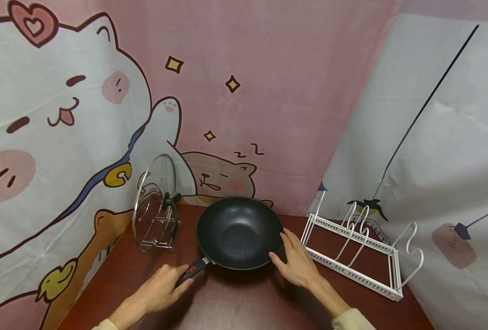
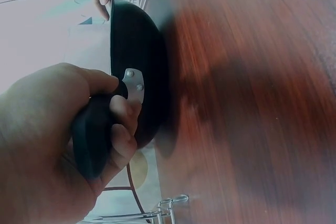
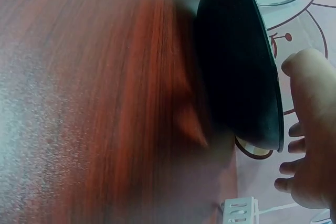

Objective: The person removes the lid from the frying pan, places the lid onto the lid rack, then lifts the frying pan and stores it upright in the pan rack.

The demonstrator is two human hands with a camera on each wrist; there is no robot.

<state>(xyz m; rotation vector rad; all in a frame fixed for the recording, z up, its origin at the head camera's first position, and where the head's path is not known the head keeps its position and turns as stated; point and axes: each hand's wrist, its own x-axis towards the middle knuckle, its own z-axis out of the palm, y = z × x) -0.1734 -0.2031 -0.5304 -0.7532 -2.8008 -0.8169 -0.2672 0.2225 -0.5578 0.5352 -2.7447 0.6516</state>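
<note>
A black wok (image 1: pixel 239 233) with a dark interior sits at the middle of the brown table, its handle (image 1: pixel 190 270) pointing to the front left. My left hand (image 1: pixel 159 288) grips that handle; in the left wrist view, fingers and thumb wrap round the black grip (image 2: pixel 92 135) just behind its metal bracket (image 2: pixel 135 85). At the wok's right side is my right hand (image 1: pixel 295 261), fingertips right at the rim and thumb spread toward the front. Seen from the right wrist, the hand (image 3: pixel 315 135) has its fingers loosely extended beside the wok's edge (image 3: pixel 275 87).
Left of the wok, a clear glass lid (image 1: pixel 149 211) with a black knob (image 1: pixel 170 199) stands upright in a wire rack (image 1: pixel 157 245). To the right lies a white slotted rack (image 1: pixel 353 270) with curved wire dividers. A printed cartoon curtain (image 1: pixel 285 91) hangs behind the table (image 1: pixel 244 302).
</note>
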